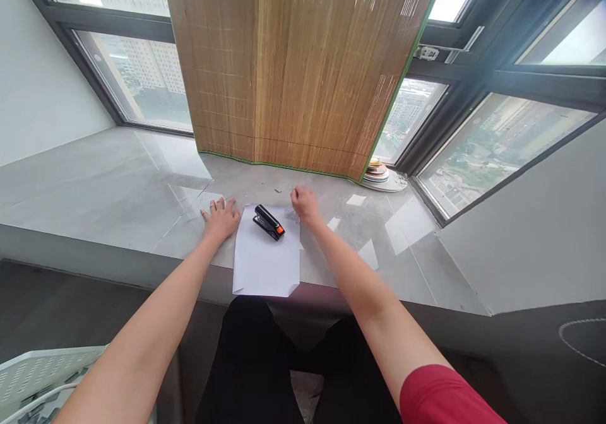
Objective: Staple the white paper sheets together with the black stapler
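Observation:
A black stapler [269,222] with an orange end lies at a slant on white paper [266,266], whose near edge hangs past the sill's front with curled corners. To the left of the paper, my left hand [221,217] rests flat on the grey sill, fingers spread and holding nothing. My right hand [304,203] is closed at the paper's upper right corner. Whatever its fingers hold, if anything, is too small to make out. Beside it on the paper lies a small patch of greyish bits [290,214].
A bamboo blind [303,77] hangs behind the sill [118,184]. Stacked round plates or lids [381,176] stand at its lower right corner. A small dark scrap [278,190] lies beyond the paper. Below left is a pale plastic basket [38,373]. Windows flank the blind.

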The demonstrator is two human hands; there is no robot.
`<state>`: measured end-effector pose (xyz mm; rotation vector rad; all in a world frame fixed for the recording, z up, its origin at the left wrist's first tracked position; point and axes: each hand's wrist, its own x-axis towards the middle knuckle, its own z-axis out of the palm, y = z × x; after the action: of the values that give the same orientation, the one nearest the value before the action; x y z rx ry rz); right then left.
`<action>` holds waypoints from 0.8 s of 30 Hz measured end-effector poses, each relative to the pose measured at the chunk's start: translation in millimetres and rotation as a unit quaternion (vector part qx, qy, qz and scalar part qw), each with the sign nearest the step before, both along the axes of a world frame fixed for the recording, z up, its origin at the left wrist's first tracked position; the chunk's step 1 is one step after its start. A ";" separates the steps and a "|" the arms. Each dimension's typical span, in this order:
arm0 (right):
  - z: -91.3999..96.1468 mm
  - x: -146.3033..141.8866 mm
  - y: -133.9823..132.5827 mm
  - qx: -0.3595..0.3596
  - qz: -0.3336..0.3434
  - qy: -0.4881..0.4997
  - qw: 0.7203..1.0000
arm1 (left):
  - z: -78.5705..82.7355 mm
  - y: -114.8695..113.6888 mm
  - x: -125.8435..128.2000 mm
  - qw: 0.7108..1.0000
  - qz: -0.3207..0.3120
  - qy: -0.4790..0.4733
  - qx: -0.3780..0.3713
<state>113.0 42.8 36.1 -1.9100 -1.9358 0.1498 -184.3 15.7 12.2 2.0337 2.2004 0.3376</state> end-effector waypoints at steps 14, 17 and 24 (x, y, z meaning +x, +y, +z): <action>-27.1 267.2 -125.9 -0.084 -0.276 -0.093 0.953 | -0.4 3.5 1.0 1.000 0.008 -0.006 0.013; -30.2 265.2 -121.3 -0.081 -0.273 -0.090 0.954 | -0.6 4.1 1.0 1.000 0.006 0.002 0.007; -24.0 260.1 -122.0 -0.087 -0.282 -0.075 0.952 | -0.9 6.6 1.4 1.000 0.002 0.014 -0.003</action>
<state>373.1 -79.2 12.1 -2.5752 -1.4164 0.0041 -182.8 22.3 11.2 2.0435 2.2207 0.3051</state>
